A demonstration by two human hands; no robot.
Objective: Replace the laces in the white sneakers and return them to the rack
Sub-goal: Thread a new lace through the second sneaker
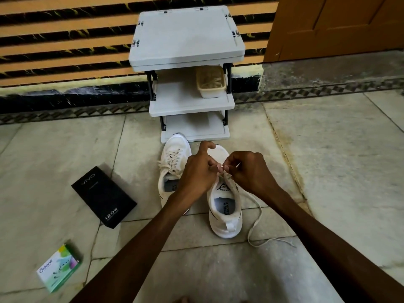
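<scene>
1. Just in front of the rack (pixel 185 36), on the floor, two white sneakers stand side by side with their toes pointing at its lowest shelf.
2. The left sneaker (pixel 172 162) has its toe right at the front edge of that shelf (whether it touches cannot be told). It is laced, with loose ends lying at its outer side.
3. The right sneaker (pixel 225 217) sits a little farther out from the rack, heel toward the person, its opening and printed insole showing.
4. A pale lace (pixel 256 217) leaves the right sneaker's upper eyelets, drops along its outer side and trails over the floor past the heel, away from the rack.
5. The left hand (pixel 199 171) hovers over the two sneakers, near the rack's bottom shelf. Its fingers are curled and pinch the lace near its tip, the forefinger arched upward.
6. The right hand (pixel 251 171), level with the left in front of the rack, has its fingers curled and pinches the same lace just beside the left fingertips.
7. On the rack's middle shelf, at its right end, sits a cream tub (pixel 211 84) of pale strands (too blurred to identify).
8. Left of the rack and well out from it lies a black box (pixel 103 195); farther out still lies a green carton (pixel 59 267).
</scene>
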